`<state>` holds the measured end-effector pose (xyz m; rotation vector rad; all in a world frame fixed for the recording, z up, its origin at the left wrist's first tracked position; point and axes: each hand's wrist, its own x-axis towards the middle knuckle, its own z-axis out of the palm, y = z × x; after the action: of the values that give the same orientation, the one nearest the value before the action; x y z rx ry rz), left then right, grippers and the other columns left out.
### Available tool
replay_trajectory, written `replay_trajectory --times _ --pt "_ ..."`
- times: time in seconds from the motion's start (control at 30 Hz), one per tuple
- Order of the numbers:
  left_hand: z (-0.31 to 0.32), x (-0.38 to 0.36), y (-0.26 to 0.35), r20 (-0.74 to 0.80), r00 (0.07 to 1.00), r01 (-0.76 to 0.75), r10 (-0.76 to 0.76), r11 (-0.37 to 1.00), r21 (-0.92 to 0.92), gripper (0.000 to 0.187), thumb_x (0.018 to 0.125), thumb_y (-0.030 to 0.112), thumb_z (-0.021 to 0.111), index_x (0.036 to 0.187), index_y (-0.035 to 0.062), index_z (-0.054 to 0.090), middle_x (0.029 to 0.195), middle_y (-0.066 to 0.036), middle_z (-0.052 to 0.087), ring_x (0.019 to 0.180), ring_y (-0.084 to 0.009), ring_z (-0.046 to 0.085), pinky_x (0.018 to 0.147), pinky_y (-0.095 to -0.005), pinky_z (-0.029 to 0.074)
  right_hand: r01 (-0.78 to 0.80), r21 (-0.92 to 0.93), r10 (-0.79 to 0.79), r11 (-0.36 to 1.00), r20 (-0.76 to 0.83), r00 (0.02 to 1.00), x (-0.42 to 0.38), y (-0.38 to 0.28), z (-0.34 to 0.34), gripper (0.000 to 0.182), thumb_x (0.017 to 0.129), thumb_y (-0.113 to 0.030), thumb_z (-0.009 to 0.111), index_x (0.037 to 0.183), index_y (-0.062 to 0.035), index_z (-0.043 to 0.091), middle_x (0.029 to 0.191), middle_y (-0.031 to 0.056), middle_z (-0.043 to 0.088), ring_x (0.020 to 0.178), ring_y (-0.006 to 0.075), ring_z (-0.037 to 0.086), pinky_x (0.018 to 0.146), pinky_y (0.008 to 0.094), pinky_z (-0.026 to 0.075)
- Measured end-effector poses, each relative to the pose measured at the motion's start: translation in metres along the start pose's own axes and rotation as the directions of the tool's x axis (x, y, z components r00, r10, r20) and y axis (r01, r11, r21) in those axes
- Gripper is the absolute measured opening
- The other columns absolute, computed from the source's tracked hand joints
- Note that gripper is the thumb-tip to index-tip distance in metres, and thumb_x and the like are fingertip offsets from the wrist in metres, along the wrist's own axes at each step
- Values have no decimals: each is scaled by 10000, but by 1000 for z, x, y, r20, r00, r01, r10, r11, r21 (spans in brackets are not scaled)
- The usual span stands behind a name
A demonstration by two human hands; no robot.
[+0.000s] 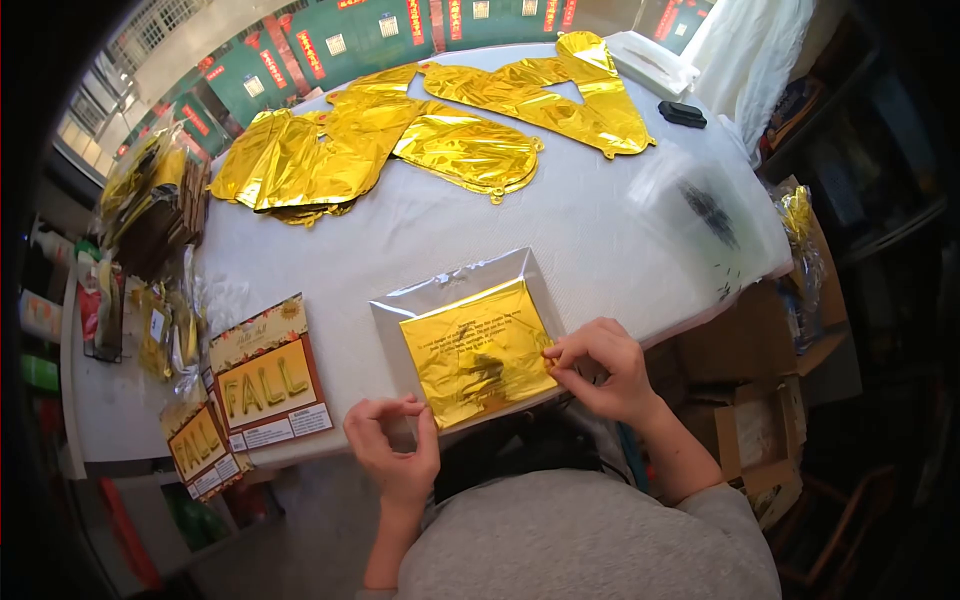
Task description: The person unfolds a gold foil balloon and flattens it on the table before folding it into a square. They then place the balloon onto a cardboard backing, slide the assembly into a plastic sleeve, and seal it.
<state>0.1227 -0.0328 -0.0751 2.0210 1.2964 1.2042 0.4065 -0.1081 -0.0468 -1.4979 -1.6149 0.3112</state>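
A folded gold foil sheet lies inside a clear plastic bag (390, 330) at the front edge of the white table; printed text shows on its face (480, 350). My left hand (395, 445) is at the bag's lower left corner, thumb and fingertips pinched together there. At the right side, my right hand (605, 370) pinches the bag's edge beside the gold foil. Both pinches are small, and the plastic between the fingertips is hard to see. The bag's far end lies flat, pointing away from me.
Gold foil balloons (470, 155) spread across the back of the white table (400, 245). Printed FALL cards (270, 385) lie at the left front. Clear bags (690, 220) and a black object (682, 114) are at the right. Cardboard boxes (745, 440) stand below, right.
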Motion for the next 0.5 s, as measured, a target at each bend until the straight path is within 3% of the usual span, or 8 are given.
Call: replay_trajectory --times 0.13,0.2,0.33,0.43,0.5 --pt "1 1 0 5 991 131 -132 977 -167 292 808 -2 812 1023 96 640 940 -52 745 1032 -261 642 1033 -437 424 25 -9 -25 1000 9 1000 -1 0 0 159 811 39 772 907 -60 694 1001 80 789 896 247 719 843 358 521" --pt "-3 2 -2 20 997 -75 74 996 42 306 801 -9 829 1021 90 641 949 -52 750 1011 -258 671 970 -414 459 39 1 -39 999 -3 999 -4 3 3 171 817 60 746 929 -57 690 1022 84 787 906 252 717 845 359 523" --pt "-3 4 -5 -25 997 -76 75 996 -42 286 794 -4 854 986 87 664 958 -59 766 961 -251 700 907 -389 488 126 -52 -128 991 -24 991 -6 8 4 225 812 99 707 973 -59 704 1056 79 785 927 261 721 848 367 530" --pt "-13 8 -13 64 997 -28 36 992 -123 226 796 -14 857 941 71 706 967 -73 781 905 -246 723 878 -391 515 171 -74 -172 983 -16 985 -9 10 2 247 818 92 709 1010 -64 720 1093 73 781 945 260 723 856 371 532" --pt "-19 8 -19 178 984 50 -8 971 -232 128 901 -90 750 965 16 714 1036 -107 752 1026 -248 746 1042 -384 526 186 -90 -188 978 -18 982 -9 14 1 254 826 81 713 1032 -66 731 1117 71 778 958 257 723 861 372 533"
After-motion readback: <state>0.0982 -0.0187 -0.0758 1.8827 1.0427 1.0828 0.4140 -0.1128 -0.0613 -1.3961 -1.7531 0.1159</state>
